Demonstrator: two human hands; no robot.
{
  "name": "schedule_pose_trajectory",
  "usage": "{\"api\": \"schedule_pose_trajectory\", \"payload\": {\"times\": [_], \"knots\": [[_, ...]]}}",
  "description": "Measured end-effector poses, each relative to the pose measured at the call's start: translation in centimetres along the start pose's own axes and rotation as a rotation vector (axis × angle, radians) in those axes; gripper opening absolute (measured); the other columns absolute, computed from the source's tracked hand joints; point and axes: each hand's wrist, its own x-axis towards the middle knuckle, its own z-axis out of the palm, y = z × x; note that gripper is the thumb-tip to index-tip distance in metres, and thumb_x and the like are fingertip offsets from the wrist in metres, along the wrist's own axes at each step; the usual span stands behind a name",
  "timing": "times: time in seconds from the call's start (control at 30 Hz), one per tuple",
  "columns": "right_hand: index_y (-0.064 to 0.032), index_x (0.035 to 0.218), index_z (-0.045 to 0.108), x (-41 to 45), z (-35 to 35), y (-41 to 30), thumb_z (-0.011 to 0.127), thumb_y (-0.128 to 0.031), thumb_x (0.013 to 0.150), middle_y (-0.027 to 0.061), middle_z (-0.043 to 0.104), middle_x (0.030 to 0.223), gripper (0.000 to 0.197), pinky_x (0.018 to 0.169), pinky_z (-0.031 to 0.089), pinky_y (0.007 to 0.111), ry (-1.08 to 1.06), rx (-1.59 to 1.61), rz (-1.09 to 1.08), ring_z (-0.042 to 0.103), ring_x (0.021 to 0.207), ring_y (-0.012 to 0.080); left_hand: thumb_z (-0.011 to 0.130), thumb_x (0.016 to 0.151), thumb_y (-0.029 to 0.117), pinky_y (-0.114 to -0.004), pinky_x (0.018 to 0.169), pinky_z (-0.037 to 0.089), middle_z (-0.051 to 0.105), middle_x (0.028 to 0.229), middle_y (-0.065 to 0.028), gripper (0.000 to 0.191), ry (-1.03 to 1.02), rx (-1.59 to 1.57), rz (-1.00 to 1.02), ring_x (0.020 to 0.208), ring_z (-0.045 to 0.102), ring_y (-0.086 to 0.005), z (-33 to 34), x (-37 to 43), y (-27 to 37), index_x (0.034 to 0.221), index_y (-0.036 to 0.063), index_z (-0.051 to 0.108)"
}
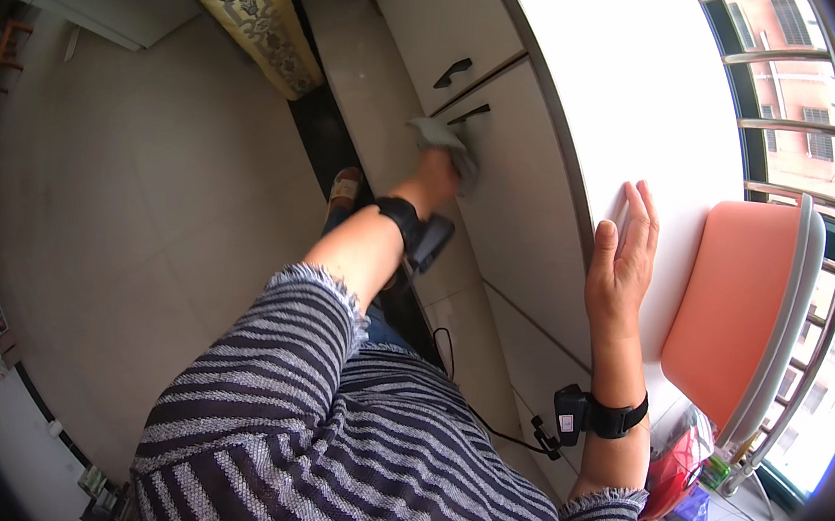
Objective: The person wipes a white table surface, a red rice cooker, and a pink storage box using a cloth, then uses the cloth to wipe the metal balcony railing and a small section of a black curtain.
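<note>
My left hand [438, 174], blurred, is closed on a grey-green cloth [441, 133]. The cloth is at the white cabinet door [521, 165], near its black handle [469, 114]; whether it presses on the panel cannot be told. My right hand [625, 258] rests on the white countertop [595, 59] close to its dark edge, holding nothing, with the thumb apart from the fingers. Both wrists wear black straps with small devices.
An orange plastic basin [734, 298] with a grey rim stands tilted against the metal window bars [792, 127]. Bagged items [676, 466] lie behind my right forearm. A black cable [499, 432] hangs by my waist. A yellow patterned curtain [249, 11] hangs at upper left.
</note>
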Motion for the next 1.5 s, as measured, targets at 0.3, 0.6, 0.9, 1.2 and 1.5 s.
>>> {"api": "schedule_pose_trajectory", "payload": {"times": [0.3, 0.6, 0.9, 1.2, 1.5], "knots": [[-0.0015, 0.128, 0.050, 0.6, -0.1, -0.5, 0.047, -0.039, 0.096, 0.0207, 0.042, 0.137, 0.049, 0.103, 0.036, 0.044, -0.011, 0.061, 0.015, 0.042, 0.126, 0.0359, 0.036, 0.097, 0.016, -0.042, 0.077, 0.043, 0.057, 0.092, -0.0160, 0.026, 0.022, 0.373, 0.439, 0.085, 0.053, -0.0374, 0.6, 1.5, 5.7, 0.102, -0.0014, 0.055], [-0.0019, 0.129, 0.049, 0.3, -0.4, 0.5, 0.049, -0.036, 0.096, 0.0208, 0.042, 0.137, 0.047, 0.102, 0.037, 0.044, -0.012, 0.038, 0.017, 0.043, 0.124, 0.0361, 0.041, 0.098, 0.023, -0.038, 0.113, 0.019, 0.022, 0.145, -0.0332, 0.055, -0.232, 0.451, 1.105, 0.137, 0.022, -0.0418, 5.7, -12.4, 3.6, 0.137, -0.0113, 0.027], [-0.0022, 0.127, 0.050, 0.4, -0.2, 0.3, 0.052, -0.031, 0.095, 0.0221, 0.045, 0.134, 0.043, 0.101, 0.038, 0.043, 0.017, 0.090, -0.010, 0.044, 0.122, 0.0366, 0.022, 0.098, 0.057, -0.034, 0.111, 0.019, 0.025, 0.151, -0.0147, 0.074, -0.089, -0.177, -0.162, 0.138, 0.023, -0.0271, 3.8, -3.3, 1.1, 0.145, 0.0002, 0.024], [-0.0008, 0.109, 0.063, 0.0, -0.3, 1.2, 0.056, -0.026, 0.093, 0.0191, 0.060, 0.116, 0.030, 0.095, 0.043, 0.036, 0.196, 0.412, -0.010, 0.057, 0.109, 0.0321, 0.032, 0.100, 0.034, -0.040, 0.111, 0.018, 0.026, 0.145, -0.0269, 0.055, -0.432, 0.319, 0.742, 0.135, 0.025, -0.0369, 6.2, -16.8, -1.7, 0.140, -0.0047, 0.028], [-0.0011, 0.107, 0.061, -12.0, -8.3, 2.3, 0.053, -0.009, 0.092, 0.0169, 0.062, 0.109, 0.019, 0.089, 0.045, 0.034, 0.297, 0.366, -0.025, 0.059, 0.102, 0.0294, 0.037, 0.100, 0.021, -0.044, 0.106, 0.024, 0.036, 0.131, -0.0293, 0.039, -0.573, 0.456, 1.097, 0.120, 0.035, -0.0443, 6.2, -20.1, 0.4, 0.126, -0.0072, 0.039]]}}
